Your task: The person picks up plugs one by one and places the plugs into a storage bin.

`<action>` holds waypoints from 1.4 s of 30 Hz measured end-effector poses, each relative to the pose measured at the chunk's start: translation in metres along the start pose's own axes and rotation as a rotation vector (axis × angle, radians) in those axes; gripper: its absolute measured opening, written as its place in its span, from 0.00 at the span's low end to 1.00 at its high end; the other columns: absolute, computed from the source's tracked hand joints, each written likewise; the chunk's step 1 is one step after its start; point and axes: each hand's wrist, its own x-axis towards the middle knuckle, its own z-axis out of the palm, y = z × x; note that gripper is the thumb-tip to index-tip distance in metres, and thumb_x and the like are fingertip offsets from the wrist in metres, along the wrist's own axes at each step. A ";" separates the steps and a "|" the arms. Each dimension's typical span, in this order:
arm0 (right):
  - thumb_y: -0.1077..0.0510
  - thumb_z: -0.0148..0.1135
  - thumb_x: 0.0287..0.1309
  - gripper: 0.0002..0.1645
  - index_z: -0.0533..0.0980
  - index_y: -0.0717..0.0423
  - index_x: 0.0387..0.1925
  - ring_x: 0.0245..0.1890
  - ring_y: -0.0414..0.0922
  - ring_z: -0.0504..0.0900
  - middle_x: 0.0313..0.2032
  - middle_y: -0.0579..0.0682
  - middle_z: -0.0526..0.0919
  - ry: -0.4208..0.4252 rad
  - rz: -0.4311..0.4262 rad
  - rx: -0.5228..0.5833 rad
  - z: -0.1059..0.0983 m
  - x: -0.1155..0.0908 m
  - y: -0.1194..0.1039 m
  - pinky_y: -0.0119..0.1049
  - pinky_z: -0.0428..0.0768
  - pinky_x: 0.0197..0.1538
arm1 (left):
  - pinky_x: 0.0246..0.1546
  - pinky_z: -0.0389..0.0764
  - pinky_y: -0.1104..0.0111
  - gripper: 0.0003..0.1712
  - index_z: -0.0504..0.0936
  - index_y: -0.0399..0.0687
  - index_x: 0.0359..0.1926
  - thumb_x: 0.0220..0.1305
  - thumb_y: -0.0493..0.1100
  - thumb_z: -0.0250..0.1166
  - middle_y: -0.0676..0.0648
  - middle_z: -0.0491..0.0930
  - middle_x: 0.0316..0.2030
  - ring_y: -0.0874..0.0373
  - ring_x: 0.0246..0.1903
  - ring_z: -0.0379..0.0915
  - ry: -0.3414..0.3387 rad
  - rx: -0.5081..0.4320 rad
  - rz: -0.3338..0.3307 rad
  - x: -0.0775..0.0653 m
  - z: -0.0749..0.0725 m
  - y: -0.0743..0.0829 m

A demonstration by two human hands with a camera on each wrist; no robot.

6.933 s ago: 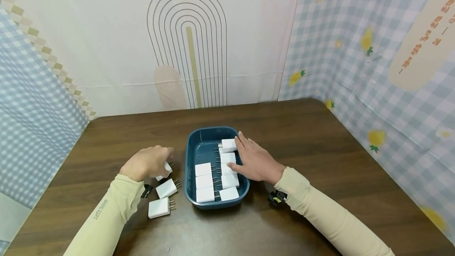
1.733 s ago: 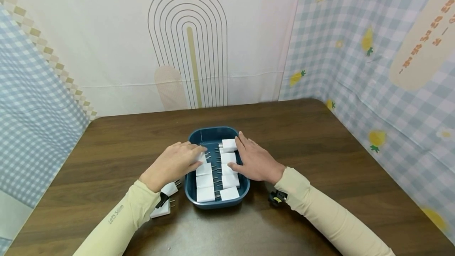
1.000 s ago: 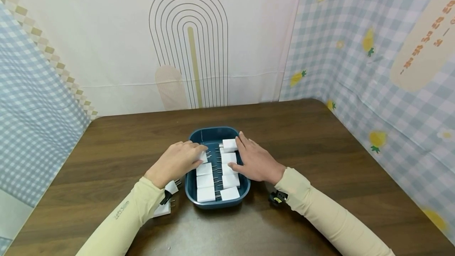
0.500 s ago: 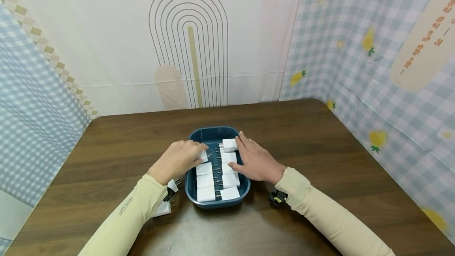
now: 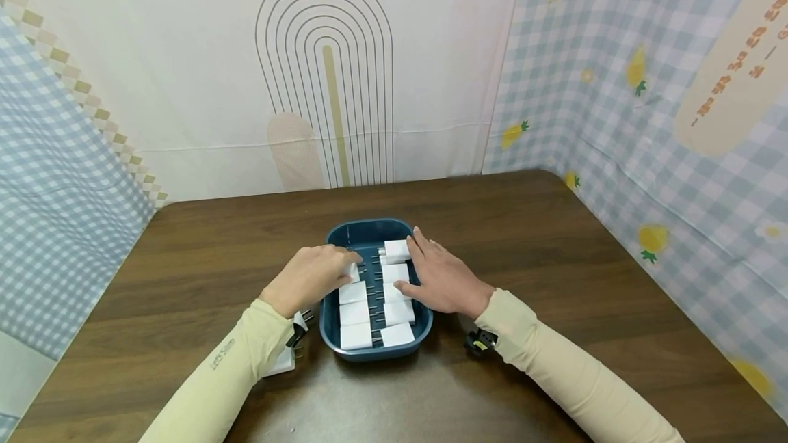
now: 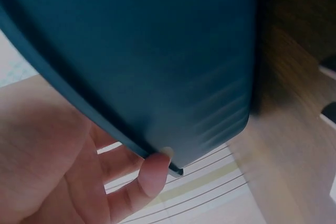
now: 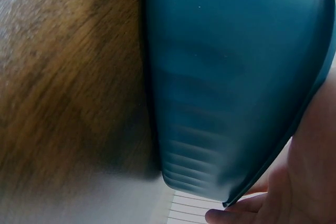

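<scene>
A dark blue tray holds two columns of white plug-in chargers, their metal prongs facing inward. My left hand reaches over the left rim, thumb and fingers around a white charger at the far end of the left column. In the left wrist view a fingertip shows at the rim, while the charger is hidden. My right hand lies over the right rim with fingers extended, thumb on the right column. The right wrist view shows the tray's outer wall beside that hand.
Left of the tray, two more chargers lie on the brown wooden table: one charger nearer the front, another charger mostly behind the left wrist. Patterned cloth hangs behind the table and along both sides.
My left hand has moved from the chargers on the table rightward into the tray with one charger, then shifted slightly there. The right hand stays in place.
</scene>
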 end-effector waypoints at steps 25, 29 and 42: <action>0.32 0.52 0.70 0.54 0.49 0.63 0.79 0.80 0.56 0.51 0.81 0.62 0.43 0.002 0.009 0.002 0.000 0.001 0.000 0.51 0.57 0.80 | 0.53 0.86 0.56 0.19 0.85 0.52 0.58 0.66 0.44 0.70 0.45 0.86 0.54 0.51 0.53 0.84 -0.078 -0.059 -0.052 0.007 0.004 -0.001; 0.32 0.52 0.70 0.54 0.49 0.63 0.79 0.80 0.56 0.51 0.81 0.62 0.43 0.003 0.007 -0.002 0.000 0.001 0.000 0.51 0.57 0.80 | 0.52 0.86 0.57 0.19 0.85 0.52 0.58 0.66 0.44 0.70 0.45 0.86 0.54 0.51 0.52 0.84 -0.078 -0.060 -0.053 0.008 0.005 -0.001; 0.32 0.52 0.70 0.54 0.48 0.63 0.79 0.80 0.56 0.51 0.81 0.62 0.43 -0.002 0.010 0.007 0.000 0.001 -0.001 0.52 0.57 0.80 | 0.54 0.85 0.54 0.19 0.84 0.49 0.59 0.68 0.44 0.68 0.44 0.86 0.55 0.50 0.53 0.84 -0.107 -0.079 -0.068 0.008 0.006 0.000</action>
